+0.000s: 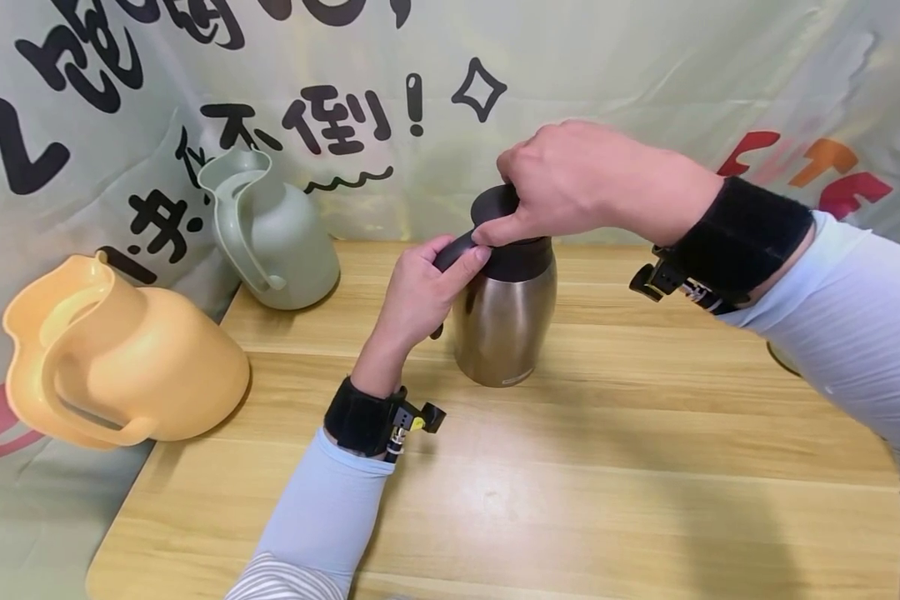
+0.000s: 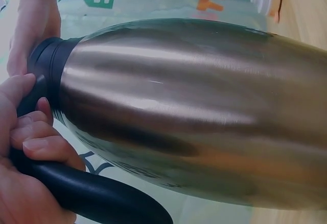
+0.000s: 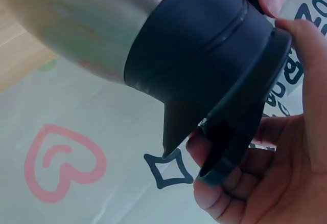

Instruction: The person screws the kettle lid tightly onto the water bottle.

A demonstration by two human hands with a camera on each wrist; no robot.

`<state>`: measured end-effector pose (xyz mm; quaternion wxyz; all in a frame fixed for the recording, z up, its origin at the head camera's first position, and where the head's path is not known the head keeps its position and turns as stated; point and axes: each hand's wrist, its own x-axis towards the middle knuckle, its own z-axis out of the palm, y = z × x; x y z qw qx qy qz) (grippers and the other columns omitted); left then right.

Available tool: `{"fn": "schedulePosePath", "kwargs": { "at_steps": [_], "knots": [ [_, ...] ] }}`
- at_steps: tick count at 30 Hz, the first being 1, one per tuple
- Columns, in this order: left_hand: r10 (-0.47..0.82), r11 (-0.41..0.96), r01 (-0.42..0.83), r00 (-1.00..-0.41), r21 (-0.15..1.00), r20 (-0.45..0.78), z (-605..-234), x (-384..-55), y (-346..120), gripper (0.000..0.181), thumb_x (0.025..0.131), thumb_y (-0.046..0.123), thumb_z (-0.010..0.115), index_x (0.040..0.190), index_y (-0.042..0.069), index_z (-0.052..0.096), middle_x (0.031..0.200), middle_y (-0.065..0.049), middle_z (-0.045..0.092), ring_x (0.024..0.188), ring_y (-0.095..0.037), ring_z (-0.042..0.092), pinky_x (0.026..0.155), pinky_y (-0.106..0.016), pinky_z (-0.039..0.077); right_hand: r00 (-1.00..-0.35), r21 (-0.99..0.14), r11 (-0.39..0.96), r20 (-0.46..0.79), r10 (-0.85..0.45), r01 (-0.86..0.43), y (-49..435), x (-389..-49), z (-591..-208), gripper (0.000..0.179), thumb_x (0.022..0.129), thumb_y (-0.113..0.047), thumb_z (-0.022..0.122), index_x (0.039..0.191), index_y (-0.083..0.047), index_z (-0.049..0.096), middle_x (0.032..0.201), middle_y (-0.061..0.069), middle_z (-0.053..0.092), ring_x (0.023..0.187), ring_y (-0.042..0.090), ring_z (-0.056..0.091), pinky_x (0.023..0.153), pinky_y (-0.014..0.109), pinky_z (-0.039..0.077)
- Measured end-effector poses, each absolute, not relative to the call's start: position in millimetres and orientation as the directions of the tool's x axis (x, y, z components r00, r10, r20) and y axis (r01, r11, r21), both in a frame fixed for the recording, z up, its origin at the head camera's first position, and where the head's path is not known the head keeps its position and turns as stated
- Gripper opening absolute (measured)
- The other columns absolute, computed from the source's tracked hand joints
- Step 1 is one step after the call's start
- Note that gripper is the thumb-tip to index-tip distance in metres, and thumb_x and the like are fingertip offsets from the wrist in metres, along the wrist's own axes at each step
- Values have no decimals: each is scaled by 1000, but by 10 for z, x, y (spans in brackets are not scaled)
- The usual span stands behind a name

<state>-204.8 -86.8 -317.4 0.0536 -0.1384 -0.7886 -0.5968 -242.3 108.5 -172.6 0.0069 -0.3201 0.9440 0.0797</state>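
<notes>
A stainless steel thermos jug [image 1: 504, 325] with a black collar [image 3: 189, 45] stands upright on the wooden table. My left hand [image 1: 420, 287] grips its black handle [image 2: 92, 188], fingers curled round the upper part and thumb near the lid. From above, my right hand [image 1: 570, 179] holds the black lid [image 1: 491, 204], which it partly covers in the head view. In the right wrist view the fingers curl under the lid's projecting lip [image 3: 222, 165], next to the pointed spout [image 3: 179, 127]. A dark gap shows between lip and spout.
A grey-green pitcher [image 1: 296, 242] stands at the back left, and an orange pitcher [image 1: 165, 358] nearer along the left edge. Behind the right sleeve something round is mostly hidden. A printed cloth [image 1: 607, 67] hangs behind the table [image 1: 607, 433].
</notes>
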Motion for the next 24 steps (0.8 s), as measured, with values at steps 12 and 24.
{"fn": "schedulePosePath", "kwargs": {
  "at_steps": [12,24],
  "knots": [
    [306,63,171,-941,983,144,-3182,-2095,-963,25,98,31,75,100,5,71,61,5,40,53,-13,36,49,-27,31,-746,57,758,-239,-622,-650,1180,-2518,-1607,81,87,-75,67,134,-9,61,126,10,62,106,33,62,92,48,48],
    [147,193,261,-961,946,235,-3180,-2003,-818,28,94,37,82,97,10,75,84,-4,67,69,-18,55,59,-31,46,-857,208,831,-100,-506,-515,979,-2314,-1684,63,92,-71,56,83,-9,64,86,10,62,79,31,59,68,41,47]
  ]
}}
